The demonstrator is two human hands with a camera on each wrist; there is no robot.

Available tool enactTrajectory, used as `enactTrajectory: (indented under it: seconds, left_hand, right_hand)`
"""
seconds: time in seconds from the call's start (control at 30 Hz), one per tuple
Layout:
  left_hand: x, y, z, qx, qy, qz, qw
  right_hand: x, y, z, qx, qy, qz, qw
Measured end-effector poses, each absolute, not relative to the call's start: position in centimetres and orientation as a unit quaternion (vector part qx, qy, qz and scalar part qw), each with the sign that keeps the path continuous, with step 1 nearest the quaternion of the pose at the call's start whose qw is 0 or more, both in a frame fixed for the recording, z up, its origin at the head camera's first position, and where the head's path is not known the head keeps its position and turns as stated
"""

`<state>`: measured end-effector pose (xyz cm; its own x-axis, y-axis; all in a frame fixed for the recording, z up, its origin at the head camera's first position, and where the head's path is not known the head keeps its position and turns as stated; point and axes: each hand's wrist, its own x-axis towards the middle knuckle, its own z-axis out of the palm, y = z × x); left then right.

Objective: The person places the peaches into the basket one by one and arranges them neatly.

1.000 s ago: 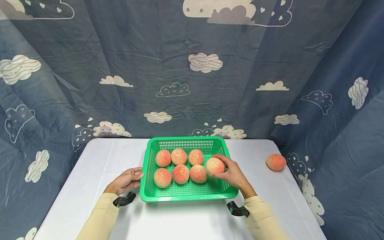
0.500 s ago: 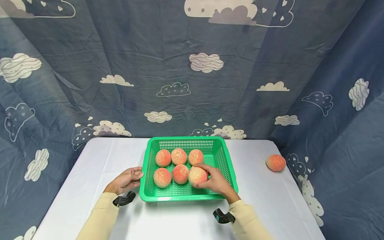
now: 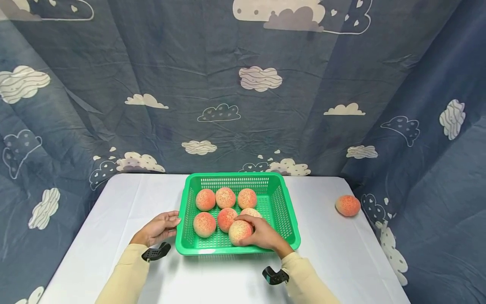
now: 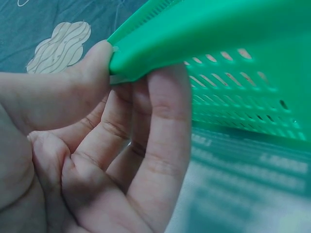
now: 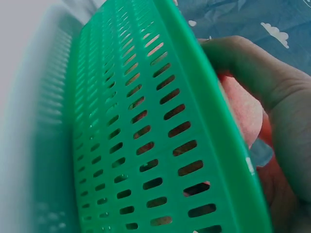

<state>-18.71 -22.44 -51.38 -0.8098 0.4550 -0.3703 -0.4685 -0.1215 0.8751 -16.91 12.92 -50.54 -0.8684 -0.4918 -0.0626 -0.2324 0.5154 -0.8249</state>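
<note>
So the right hand is cupping a peach with the fingers curled over it, down at the near wall of the green basket, roughly mid-front. Compared with a second ago that's a real shift: back then the same hand was holding a peach up by the basket's right wall, then half a second ago it was sitting in the right end of the front row, and now it's dragged closer to the near rim, in front of the peach that's partly hiding behind it. The right wrist view backs this up, you're seeing thumb and palm wrapped around the pink fruit through the slotted wall. My read is that the peach is basically in the basket and just getting nudged into a spot, not let go yet.

The left hand isn't going anywhere. It's pinching the basket's left rim, thumb on top and fingers tucked underneath the lip, same place as in the earlier shots, so it's steadying the basket while the other hand is working.

Inside the basket there are three peaches along the far row and two more on the left of the near row, all sitting about where they were. One stray peach is lying out on the white table, well off to the right of the basket, near the blue cloud-print backdrop. It hasn't budged either, so it looks like the one left to go in.
</note>
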Motion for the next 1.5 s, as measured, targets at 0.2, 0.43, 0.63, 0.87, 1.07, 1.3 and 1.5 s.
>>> enactTrajectory:
  seconds: [0.2, 0.43, 0.63, 0.87, 1.07, 1.3, 1.5]
  left_hand:
    - [-18.8, -22.4, -51.4, -0.01, 0.582, 0.753, 0.307]
    - [-18.6, -22.5, -51.3, -0.01, 0.581, 0.754, 0.306]
    - [-18.6, -22.5, -51.3, -0.014, 0.581, 0.754, 0.304]
    - [-18.7, -22.6, -51.5, -0.012, 0.584, 0.752, 0.304]
    - [-18.7, -22.5, -51.6, 0.0, 0.586, 0.75, 0.306]
    - [-18.7, -22.5, -51.4, 0.003, 0.591, 0.748, 0.302]
    - [-18.7, -22.5, -51.4, 0.0, 0.59, 0.747, 0.306]
  right_hand:
    - [-16.9, 12.7, -50.7, -0.228, 0.88, -0.4, 0.12]
    - [-16.4, 12.6, -50.6, -0.221, 0.902, -0.358, 0.09]
    - [-16.2, 12.6, -50.6, -0.208, 0.92, -0.325, 0.064]
    - [-16.0, 12.7, -50.3, -0.198, 0.924, -0.323, 0.045]
    - [-16.0, 12.6, -50.3, -0.189, 0.933, -0.302, 0.045]
    - [-16.0, 12.7, -50.3, -0.191, 0.933, -0.303, 0.044]
    - [-15.9, 14.3, -49.8, -0.194, 0.902, -0.38, 0.069]
